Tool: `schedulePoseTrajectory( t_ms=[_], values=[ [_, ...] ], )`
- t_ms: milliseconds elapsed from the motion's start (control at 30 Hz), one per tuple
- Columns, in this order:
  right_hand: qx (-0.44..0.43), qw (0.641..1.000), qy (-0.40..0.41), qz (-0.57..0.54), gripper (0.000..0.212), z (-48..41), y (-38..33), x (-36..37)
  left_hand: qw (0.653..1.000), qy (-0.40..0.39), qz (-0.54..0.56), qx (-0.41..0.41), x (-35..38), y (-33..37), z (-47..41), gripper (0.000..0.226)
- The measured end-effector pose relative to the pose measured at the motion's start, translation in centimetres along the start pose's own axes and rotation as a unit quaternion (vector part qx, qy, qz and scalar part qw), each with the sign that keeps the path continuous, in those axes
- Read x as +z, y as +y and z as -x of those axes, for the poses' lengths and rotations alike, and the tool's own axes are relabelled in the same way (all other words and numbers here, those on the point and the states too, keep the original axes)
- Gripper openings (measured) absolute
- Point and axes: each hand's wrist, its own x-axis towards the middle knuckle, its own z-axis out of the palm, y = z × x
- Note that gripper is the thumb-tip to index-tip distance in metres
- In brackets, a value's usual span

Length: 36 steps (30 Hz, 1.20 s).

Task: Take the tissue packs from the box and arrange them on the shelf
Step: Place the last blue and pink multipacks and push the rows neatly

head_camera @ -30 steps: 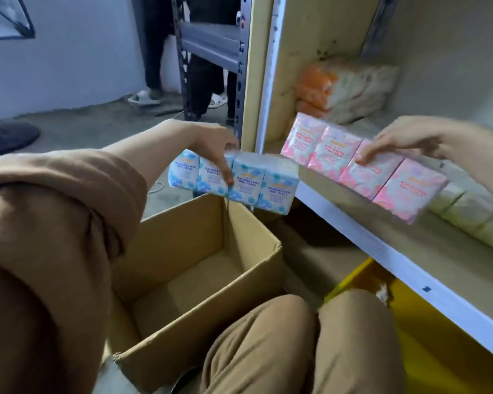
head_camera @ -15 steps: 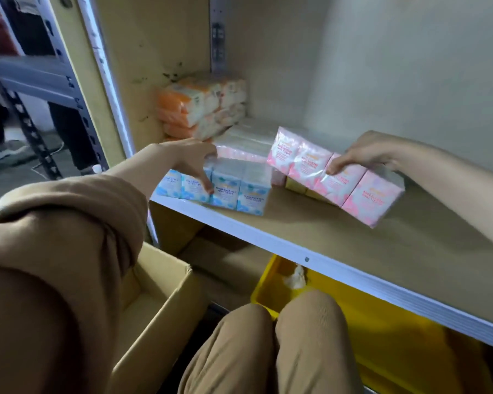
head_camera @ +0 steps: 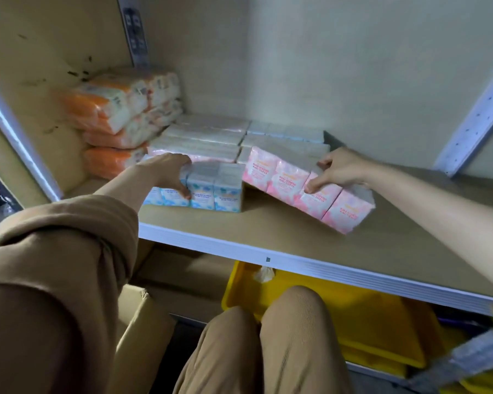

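My left hand (head_camera: 165, 172) grips a row of blue tissue packs (head_camera: 211, 191) that stands on the shelf board (head_camera: 282, 231), in front of the white and pink packs. My right hand (head_camera: 339, 170) grips a row of pink tissue packs (head_camera: 285, 177), held tilted, its right end low over the board and its left end next to the blue row. Only a corner of the cardboard box (head_camera: 143, 322) shows at the lower left, beside my knees.
Orange packs (head_camera: 111, 118) are stacked at the shelf's back left. Flat white and pink packs (head_camera: 211, 137) lie in rows behind my hands. The shelf's white front edge (head_camera: 296, 263) runs across. A yellow bin (head_camera: 353, 314) sits below. A metal upright (head_camera: 478, 115) stands at right.
Both hands carried their rows from above the box onto the shelf. The blue row now sits on the board; the pink row has come lower and closer to it.
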Motion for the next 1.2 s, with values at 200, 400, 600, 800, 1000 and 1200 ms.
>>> schedulePoseTrajectory(
  t_ms=[200,400,600,800,1000,1200],
  values=[
    [-0.027,0.994,0.005,0.108,0.047,-0.2,0.4,1.6,0.999,0.006,-0.014,0.043,0.3,0.1,-0.2,0.116],
    [-0.054,0.984,0.008,0.17,0.046,-1.0,0.3,3.7,0.996,0.031,-0.023,0.081,-6.8,7.7,14.1,0.099],
    [-0.11,0.97,0.012,0.217,0.077,-0.6,-0.4,3.9,0.986,0.05,-0.072,0.139,-7.7,10.2,18.9,0.077],
    [-0.145,0.942,0.053,0.297,0.051,-0.2,-0.6,5.5,0.988,0.075,-0.062,0.121,-6.9,11.3,19.4,0.06],
    [-0.149,0.94,0.081,0.296,0.045,-1.0,-1.2,6.6,0.989,0.087,-0.038,0.113,-7.0,10.7,18.8,0.056],
    [-0.14,0.944,0.1,0.281,0.045,-1.7,-1.8,7.5,0.988,0.103,-0.02,0.11,-6.8,10.0,18.4,0.056]
  ],
)
